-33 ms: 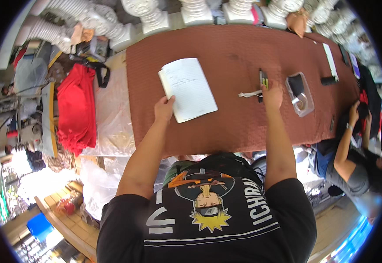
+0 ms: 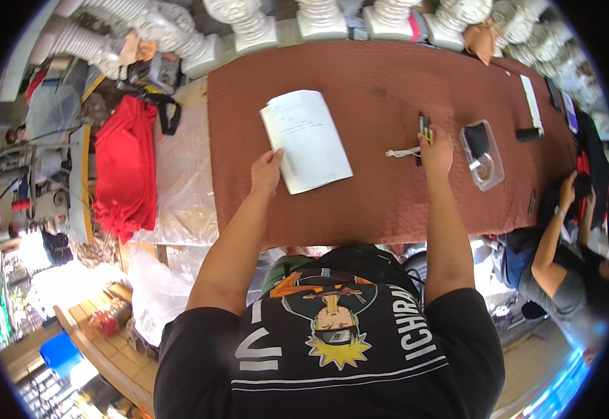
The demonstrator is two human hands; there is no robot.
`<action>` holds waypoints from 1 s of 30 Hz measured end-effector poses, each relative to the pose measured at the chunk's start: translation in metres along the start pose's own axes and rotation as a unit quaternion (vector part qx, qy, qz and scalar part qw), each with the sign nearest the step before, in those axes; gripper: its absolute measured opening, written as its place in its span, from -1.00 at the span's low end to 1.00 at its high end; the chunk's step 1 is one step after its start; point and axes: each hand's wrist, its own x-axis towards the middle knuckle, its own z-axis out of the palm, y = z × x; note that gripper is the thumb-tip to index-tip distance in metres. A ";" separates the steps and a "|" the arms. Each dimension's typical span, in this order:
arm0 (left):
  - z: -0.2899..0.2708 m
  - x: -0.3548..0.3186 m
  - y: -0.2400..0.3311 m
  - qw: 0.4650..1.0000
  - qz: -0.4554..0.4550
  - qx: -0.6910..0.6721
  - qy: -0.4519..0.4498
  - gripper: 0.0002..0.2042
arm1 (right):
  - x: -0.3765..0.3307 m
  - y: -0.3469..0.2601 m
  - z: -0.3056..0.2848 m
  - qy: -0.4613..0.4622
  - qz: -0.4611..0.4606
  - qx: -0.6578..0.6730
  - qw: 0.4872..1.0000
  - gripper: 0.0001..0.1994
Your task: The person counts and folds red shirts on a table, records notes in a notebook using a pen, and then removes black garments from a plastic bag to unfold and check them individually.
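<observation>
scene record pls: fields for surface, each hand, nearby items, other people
surface: table with a rust-brown cloth
left hand: left hand on the lower left edge of the open white notebook
right hand: right hand on the pens; grip unclear
nearby: white cord, clear plastic tray
left of table: red cloth on clear plastic sheet
others: a seated person at right

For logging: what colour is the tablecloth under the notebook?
Reddish-brown, plain; the tablecloth shows best in the head view.
</observation>
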 end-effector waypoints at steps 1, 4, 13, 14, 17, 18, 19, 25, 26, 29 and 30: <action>0.003 -0.006 0.007 0.996 -0.029 -0.079 -0.025 -0.72 | -0.001 -0.011 -0.004 -0.061 -0.018 0.042 0.997 -0.61; 0.007 -0.025 0.035 0.981 -0.041 -0.162 -0.097 -0.76 | -0.023 -0.075 -0.012 -0.236 -0.029 0.239 0.941 -0.46; 0.020 -0.044 0.069 0.985 0.100 -0.084 -0.112 -0.79 | -0.041 -0.137 0.007 -0.290 -0.073 0.258 0.919 -0.40; 0.017 -0.048 0.075 0.985 0.090 -0.087 -0.115 -0.79 | -0.036 -0.128 0.011 -0.328 -0.035 0.259 0.908 -0.42; 0.014 -0.045 0.076 0.985 0.057 -0.092 -0.131 -0.79 | -0.039 -0.117 0.027 -0.345 -0.007 0.330 0.879 -0.61; 0.014 -0.043 0.073 0.985 0.045 -0.093 -0.139 -0.79 | -0.041 -0.116 0.030 -0.361 0.006 0.345 0.866 -0.65; 0.016 -0.042 0.071 0.978 0.016 -0.146 -0.146 -0.79 | -0.043 -0.116 0.032 -0.372 0.021 0.363 0.854 -0.68; 0.027 -0.043 0.070 0.955 -0.008 -0.256 -0.150 -0.76 | -0.054 -0.121 0.038 -0.397 0.072 0.436 0.805 -0.74; 0.030 -0.044 0.072 0.968 0.040 -0.217 -0.124 -0.77 | -0.054 -0.119 0.039 -0.389 0.075 0.441 0.805 -0.74; 0.025 -0.057 0.085 0.985 0.162 -0.024 -0.060 -0.76 | -0.051 -0.126 0.027 -0.336 -0.015 0.357 0.872 -0.73; 0.023 -0.060 0.089 0.978 0.197 0.052 -0.041 -0.74 | -0.050 -0.130 0.020 -0.309 -0.062 0.308 0.898 -0.73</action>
